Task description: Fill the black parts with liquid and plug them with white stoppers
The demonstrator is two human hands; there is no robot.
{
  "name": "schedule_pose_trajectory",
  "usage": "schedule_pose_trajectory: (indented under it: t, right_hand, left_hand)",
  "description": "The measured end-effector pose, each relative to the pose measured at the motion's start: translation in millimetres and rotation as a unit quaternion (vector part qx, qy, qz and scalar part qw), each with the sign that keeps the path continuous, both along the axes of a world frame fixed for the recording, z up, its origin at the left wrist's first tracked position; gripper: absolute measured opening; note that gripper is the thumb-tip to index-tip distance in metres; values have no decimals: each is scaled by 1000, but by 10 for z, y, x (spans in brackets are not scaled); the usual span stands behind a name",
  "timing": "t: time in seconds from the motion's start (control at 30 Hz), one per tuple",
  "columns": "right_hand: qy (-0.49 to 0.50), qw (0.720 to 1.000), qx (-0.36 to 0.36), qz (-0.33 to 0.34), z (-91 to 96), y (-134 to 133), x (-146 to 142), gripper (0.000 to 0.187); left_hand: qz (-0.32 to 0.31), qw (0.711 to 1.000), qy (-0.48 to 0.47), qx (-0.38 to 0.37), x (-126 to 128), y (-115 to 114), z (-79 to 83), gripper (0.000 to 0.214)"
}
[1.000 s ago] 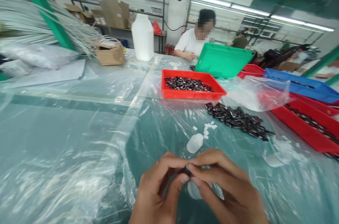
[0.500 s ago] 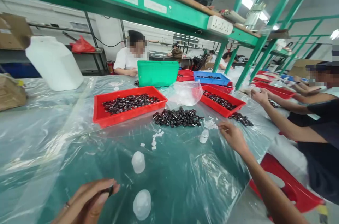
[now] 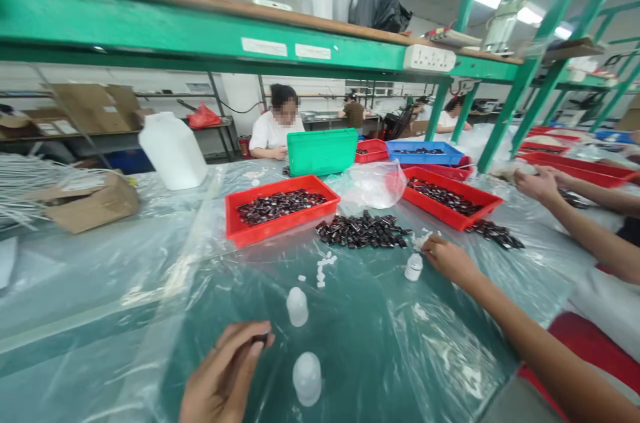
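My left hand (image 3: 225, 369) is closed in a pinch on a small dark piece (image 3: 260, 337), held above the table near its front. Two frosted white domed caps or bottles (image 3: 297, 307) stand to the right of that hand. My right hand (image 3: 450, 261) reaches far forward, its fingers closed together at a small pile of white bits (image 3: 424, 238); whether a bit is between them is hidden. Just left of the right fingers stands a small clear bottle (image 3: 414, 267). A heap of glossy dark pieces (image 3: 363, 231) lies behind, and several loose white bits (image 3: 321, 273) form a short line.
Red trays (image 3: 280, 226) of dark pieces stand behind the heap, with a clear plastic bag (image 3: 375, 184) and a green bin (image 3: 323, 151) further back. A white jug (image 3: 173, 151) and cardboard box (image 3: 93, 199) are left. A green shelf beam crosses overhead. A co-worker's hands (image 3: 537, 183) are at right.
The view has swung left and up, so the table's things appear further right. My right hand has come to the white bits with its fingers lowered. My left hand still holds the dark piece.
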State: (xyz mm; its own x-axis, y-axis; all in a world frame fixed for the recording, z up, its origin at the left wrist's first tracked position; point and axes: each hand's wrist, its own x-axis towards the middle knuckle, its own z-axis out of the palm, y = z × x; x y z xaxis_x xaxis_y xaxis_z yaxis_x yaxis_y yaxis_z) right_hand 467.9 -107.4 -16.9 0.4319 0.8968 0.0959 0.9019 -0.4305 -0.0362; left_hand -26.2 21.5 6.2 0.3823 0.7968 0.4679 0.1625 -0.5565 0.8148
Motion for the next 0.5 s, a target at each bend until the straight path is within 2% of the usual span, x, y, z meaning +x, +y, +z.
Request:
schedule_pose_trajectory:
  t: [0.17, 0.27, 0.33, 0.4, 0.5]
  right_hand:
    - [-25, 998, -25, 45, 68, 30, 32, 20]
    - [-36, 998, 14, 53, 110, 10, 32, 19]
    - [-40, 994, 82, 64, 207, -41, -28, 20]
    - [-39, 978, 184, 95, 394, -104, -217, 24]
    - [-1, 923, 327, 202, 783, -135, -850, 29]
  left_hand:
    - [-17, 997, -64, -41, 84, -116, 19, 20]
    - [-21, 994, -92, -56, 101, -153, 17, 20]
    - [-21, 992, -106, -58, 100, -171, 17, 21]
    - [-19, 991, -117, -57, 99, -189, 17, 23]
    - [-21, 991, -124, -51, 99, -218, 34, 27]
